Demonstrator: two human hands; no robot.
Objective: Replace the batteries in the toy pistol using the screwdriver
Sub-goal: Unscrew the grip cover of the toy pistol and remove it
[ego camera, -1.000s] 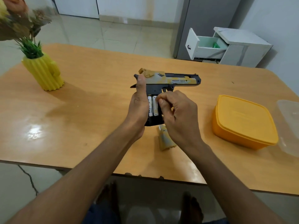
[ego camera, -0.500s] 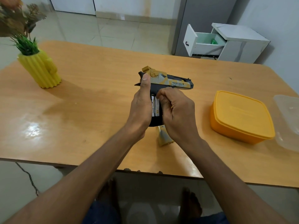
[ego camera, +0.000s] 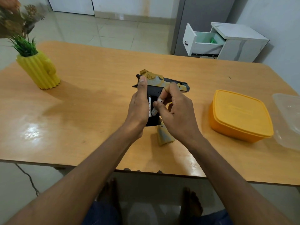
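Observation:
My left hand (ego camera: 138, 109) grips the black and gold toy pistol (ego camera: 159, 82) by its grip, held above the table with the barrel pointing right and the thumb up against the rear of the slide. The battery bay in the grip faces me, with one white battery (ego camera: 149, 108) seated inside. My right hand (ego camera: 174, 109) pinches a second white battery (ego camera: 158, 104), tilted with its upper end out of the bay. A gold grip cover (ego camera: 164, 135) lies on the table just below my hands. No screwdriver shows in view.
An orange lidded box (ego camera: 238, 114) sits on the wooden table (ego camera: 90, 95) to the right, with a clear plastic container (ego camera: 289, 117) at the far right edge. A yellow cactus-shaped vase (ego camera: 40, 70) with plants stands back left. A white drawer unit (ego camera: 227, 43) stands on the floor beyond.
The right hand's fingers went from pressing on the batteries in the grip to pinching one and tilting its top end out. The pistol's barrel has dipped slightly to the right.

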